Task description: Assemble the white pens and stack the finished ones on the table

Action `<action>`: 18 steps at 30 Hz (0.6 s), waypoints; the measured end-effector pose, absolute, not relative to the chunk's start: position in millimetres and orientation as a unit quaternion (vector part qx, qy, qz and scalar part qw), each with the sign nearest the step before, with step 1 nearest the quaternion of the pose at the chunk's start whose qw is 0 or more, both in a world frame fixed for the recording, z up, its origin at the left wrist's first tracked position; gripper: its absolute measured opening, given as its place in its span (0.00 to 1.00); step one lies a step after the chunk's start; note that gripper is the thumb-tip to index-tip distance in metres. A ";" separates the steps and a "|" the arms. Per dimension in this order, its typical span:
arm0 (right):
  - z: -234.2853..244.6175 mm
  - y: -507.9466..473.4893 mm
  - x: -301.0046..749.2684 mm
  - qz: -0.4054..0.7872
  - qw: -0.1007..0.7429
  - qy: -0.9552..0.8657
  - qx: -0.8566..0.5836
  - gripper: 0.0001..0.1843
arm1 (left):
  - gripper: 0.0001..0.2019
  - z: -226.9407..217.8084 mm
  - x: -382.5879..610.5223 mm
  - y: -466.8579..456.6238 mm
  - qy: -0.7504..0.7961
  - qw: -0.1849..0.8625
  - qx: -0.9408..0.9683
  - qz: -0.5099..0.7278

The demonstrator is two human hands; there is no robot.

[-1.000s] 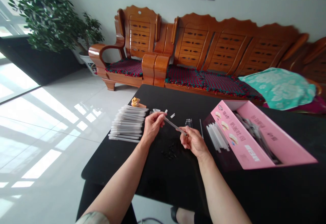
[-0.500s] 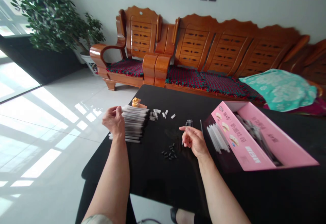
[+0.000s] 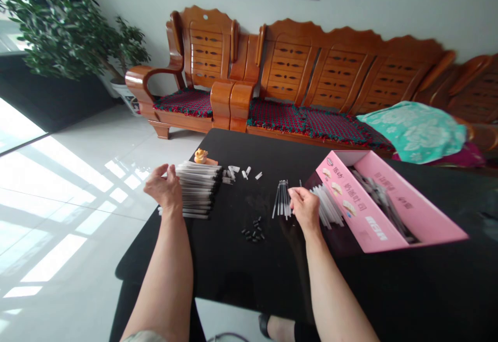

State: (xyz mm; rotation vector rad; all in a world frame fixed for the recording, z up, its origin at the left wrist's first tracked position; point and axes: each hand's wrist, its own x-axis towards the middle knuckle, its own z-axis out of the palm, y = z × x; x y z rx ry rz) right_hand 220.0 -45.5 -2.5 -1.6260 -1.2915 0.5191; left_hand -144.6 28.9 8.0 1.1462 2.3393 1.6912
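Observation:
A stack of finished clear pens [image 3: 198,189] lies at the left of the black table [image 3: 233,269]. My left hand [image 3: 165,189] rests against the stack's left end, fingers loosely spread, holding nothing. My right hand [image 3: 305,207] is at a small bunch of thin refills [image 3: 282,199] in the middle of the table, its fingertips pinched down on them. Just right of that hand lie clear pen barrels [image 3: 330,204]. Small black caps [image 3: 253,233] are scattered in front, between my arms.
An open pink box [image 3: 392,217] holding more pen parts stands at the right. White bits [image 3: 243,172] and a small orange figure [image 3: 201,156] lie beyond the stack. A wooden sofa [image 3: 311,82] and a plant [image 3: 66,25] stand behind the table; the table's left edge drops to tiled floor.
My left hand carried the assembled pen left onto the stack and let it go. My right hand moved forward from mid-table to the refill bunch. The camera shifted slightly.

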 end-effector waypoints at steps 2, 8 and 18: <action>-1.6 -43.5 237.8 0.054 0.387 -0.508 -0.768 0.14 | 0.16 8.5 -141.1 28.7 0.748 0.002 0.377 0.547; -0.9 -44.6 271.5 0.000 0.177 -0.419 -0.891 0.10 | 0.13 12.5 -111.3 26.0 0.708 -0.053 0.426 0.561; -13.7 -36.6 268.8 0.045 0.310 -0.482 -0.818 0.12 | 0.10 13.5 -37.6 7.6 0.555 0.107 0.629 0.533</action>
